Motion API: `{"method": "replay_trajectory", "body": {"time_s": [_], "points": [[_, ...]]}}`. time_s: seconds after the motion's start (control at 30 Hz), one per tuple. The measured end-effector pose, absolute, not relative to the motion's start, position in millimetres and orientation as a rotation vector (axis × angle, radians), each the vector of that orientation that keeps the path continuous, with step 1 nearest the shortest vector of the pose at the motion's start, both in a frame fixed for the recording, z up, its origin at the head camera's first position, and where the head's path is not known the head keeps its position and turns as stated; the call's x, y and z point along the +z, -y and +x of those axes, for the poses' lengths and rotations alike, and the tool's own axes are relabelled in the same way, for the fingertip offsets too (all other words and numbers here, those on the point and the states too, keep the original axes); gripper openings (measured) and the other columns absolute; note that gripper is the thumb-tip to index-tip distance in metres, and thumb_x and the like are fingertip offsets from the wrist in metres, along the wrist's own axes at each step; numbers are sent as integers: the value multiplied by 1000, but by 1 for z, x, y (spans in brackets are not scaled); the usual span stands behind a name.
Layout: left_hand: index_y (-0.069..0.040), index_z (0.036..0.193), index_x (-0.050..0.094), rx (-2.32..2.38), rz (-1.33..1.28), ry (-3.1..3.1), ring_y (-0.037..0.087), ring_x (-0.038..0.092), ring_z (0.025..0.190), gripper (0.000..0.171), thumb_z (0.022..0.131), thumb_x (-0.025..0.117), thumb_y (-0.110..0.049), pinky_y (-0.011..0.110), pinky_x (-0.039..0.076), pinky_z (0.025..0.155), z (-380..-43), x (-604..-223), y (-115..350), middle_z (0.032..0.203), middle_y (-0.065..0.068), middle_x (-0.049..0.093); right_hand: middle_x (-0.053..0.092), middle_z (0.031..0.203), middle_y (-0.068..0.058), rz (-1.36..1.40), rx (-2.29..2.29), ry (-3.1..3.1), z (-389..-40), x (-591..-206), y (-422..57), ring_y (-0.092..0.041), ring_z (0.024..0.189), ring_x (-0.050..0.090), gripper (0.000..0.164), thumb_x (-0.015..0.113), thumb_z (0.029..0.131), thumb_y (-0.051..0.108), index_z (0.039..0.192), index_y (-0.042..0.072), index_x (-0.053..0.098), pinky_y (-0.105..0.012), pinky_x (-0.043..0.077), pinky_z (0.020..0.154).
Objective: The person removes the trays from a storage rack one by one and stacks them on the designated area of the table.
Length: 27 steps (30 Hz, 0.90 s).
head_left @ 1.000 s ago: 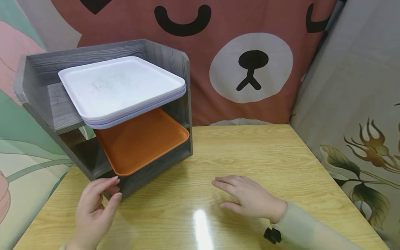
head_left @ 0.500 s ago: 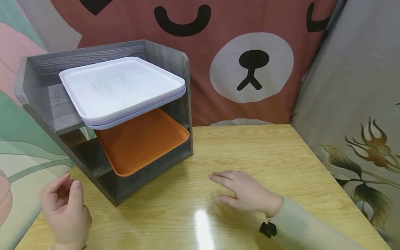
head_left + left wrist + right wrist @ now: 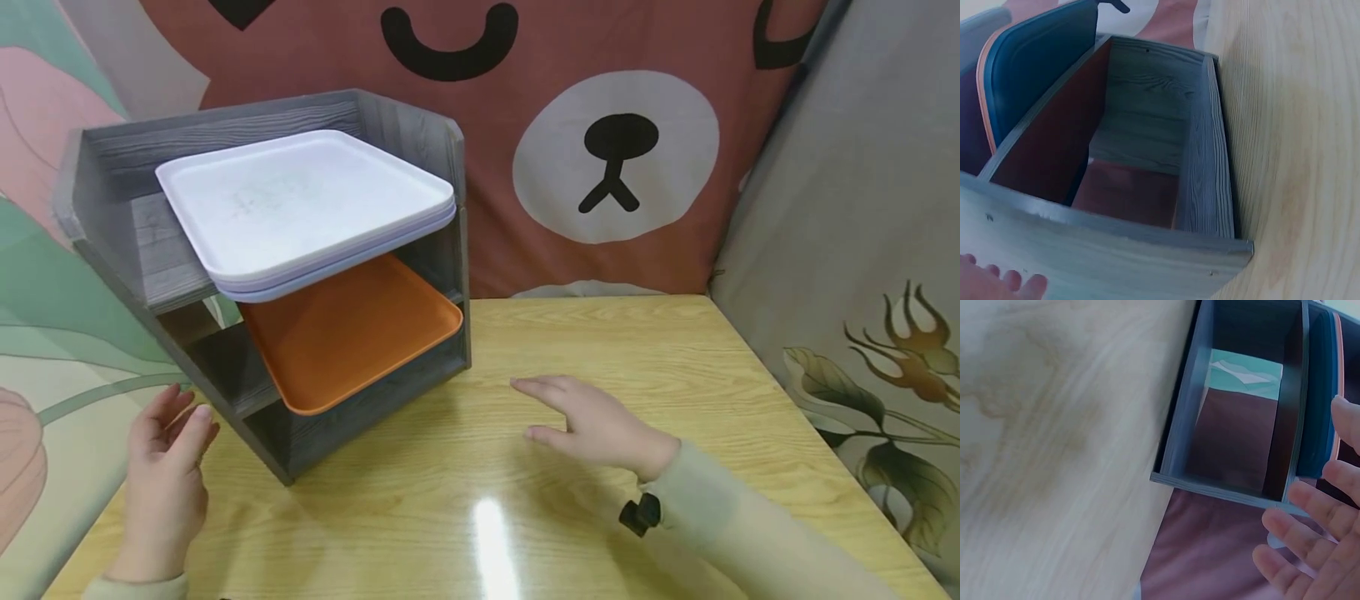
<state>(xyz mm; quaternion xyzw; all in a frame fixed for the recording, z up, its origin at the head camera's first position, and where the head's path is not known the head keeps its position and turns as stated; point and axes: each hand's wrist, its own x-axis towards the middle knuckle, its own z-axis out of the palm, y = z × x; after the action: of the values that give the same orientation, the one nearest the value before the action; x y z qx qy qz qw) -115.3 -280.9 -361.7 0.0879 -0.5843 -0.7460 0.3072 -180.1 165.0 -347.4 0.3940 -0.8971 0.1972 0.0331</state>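
A grey wooden shelf unit (image 3: 108,225) stands at an angle on the left of the table. On its upper board lies a small stack of trays, a white tray (image 3: 307,200) on top with lavender and pale blue rims below. An orange tray (image 3: 352,333) lies on the middle board, jutting out in front. My left hand (image 3: 165,483) is beside the unit's left side, fingers loosely bent, holding nothing; in the left wrist view its fingertips (image 3: 1010,279) show near the side panel. My right hand (image 3: 600,425) hovers over the table right of the unit, fingers extended and holding nothing.
The wood-grain table (image 3: 600,333) reaches back to a bear-print cloth (image 3: 487,183). A grey flowered curtain (image 3: 810,250) hangs along the right, and a leaf-print cloth (image 3: 67,275) on the left. The unit's bottom compartment (image 3: 1141,112) faces the left wrist camera.
My left hand has moved left, from in front of the orange tray to beside the unit's left side. The right hand has shifted only slightly. The trays stay where they were.
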Motion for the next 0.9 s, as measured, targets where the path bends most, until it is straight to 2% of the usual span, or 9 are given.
{"method": "replay_trajectory", "body": {"time_s": [0.1,0.2,0.27,0.33,0.47,0.57,0.63,0.8,0.9], "points": [[-4,149,23,-2045,140,1670,13,39,117,58,97,50,0,11,48,82,-119,-366,294,132,3,35,46,144,-4,1156,706,2815,-187,-342,-164,-22,131,45,62,62,94,40,146,15,41,-43,39,107],[-5,154,7,-2124,-37,1817,23,28,133,66,100,46,-5,13,49,82,-121,-371,309,148,13,20,45,145,-3,1123,774,2841,-193,-337,-162,-22,132,43,62,61,94,41,147,16,41,-44,38,108],[-7,154,3,-2150,-153,1906,24,21,137,65,102,42,-7,15,51,82,-122,-372,318,152,14,11,44,146,-3,1111,805,2847,-197,-334,-162,-22,133,42,62,60,95,42,147,18,40,-45,37,108],[-9,155,4,-2157,-243,1971,18,22,138,63,103,40,-6,18,52,82,-123,-371,324,153,13,10,43,147,-3,1102,817,2853,-199,-331,-161,-22,134,41,62,60,95,43,148,19,39,-45,37,109],[-11,153,17,-2119,-361,2027,7,44,122,58,101,40,1,19,53,83,-124,-367,329,143,2,29,43,147,-2,1090,817,2862,-204,-327,-161,-21,133,41,62,58,95,46,148,21,38,-45,38,108],[-10,149,25,-2104,-382,2046,3,52,114,56,98,43,7,17,52,84,-124,-363,331,137,-3,37,44,146,-2,1083,805,2861,-206,-324,-161,-20,133,42,62,57,95,48,148,21,39,-44,38,107],[-7,150,22,-2095,-357,2079,1,54,112,59,98,45,7,16,51,85,-125,-361,333,140,0,34,45,145,-2,1076,807,2859,-206,-323,-161,-20,132,42,62,57,95,49,148,21,39,-44,39,107],[-2,153,3,-2077,-281,2195,-6,51,112,69,99,47,2,12,49,85,-125,-354,338,149,6,20,47,144,-2,1072,836,2860,-211,-319,-160,-21,129,46,61,60,94,45,147,20,41,-44,43,103],[-5,151,14,-2073,-340,2219,-3,51,114,62,99,46,3,15,50,86,-126,-351,338,145,6,27,47,144,0,1070,874,2872,-215,-316,-158,-20,126,48,63,59,94,48,147,20,41,-42,48,95]]}}
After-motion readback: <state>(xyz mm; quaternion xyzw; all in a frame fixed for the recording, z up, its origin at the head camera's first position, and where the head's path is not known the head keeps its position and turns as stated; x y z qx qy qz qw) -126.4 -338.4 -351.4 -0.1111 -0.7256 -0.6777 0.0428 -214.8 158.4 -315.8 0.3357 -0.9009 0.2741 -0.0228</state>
